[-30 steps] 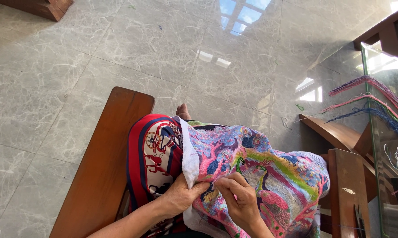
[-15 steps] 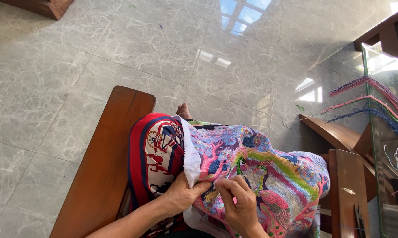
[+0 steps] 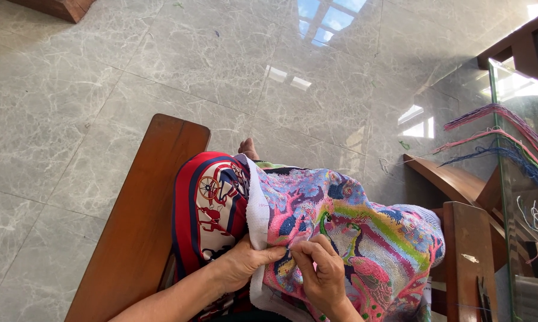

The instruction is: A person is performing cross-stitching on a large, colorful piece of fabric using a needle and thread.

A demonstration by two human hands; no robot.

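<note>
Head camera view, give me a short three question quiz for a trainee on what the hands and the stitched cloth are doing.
1. True or false: the left hand grips the white edge of the embroidered cloth.
2. Which hand pinches at the stitched face of the cloth with its fingers?
A. the left hand
B. the right hand
C. neither
3. Fill in: the bundles of coloured thread hang at the ____ side of the view, over the glass tabletop.

Key
1. true
2. B
3. right
</note>
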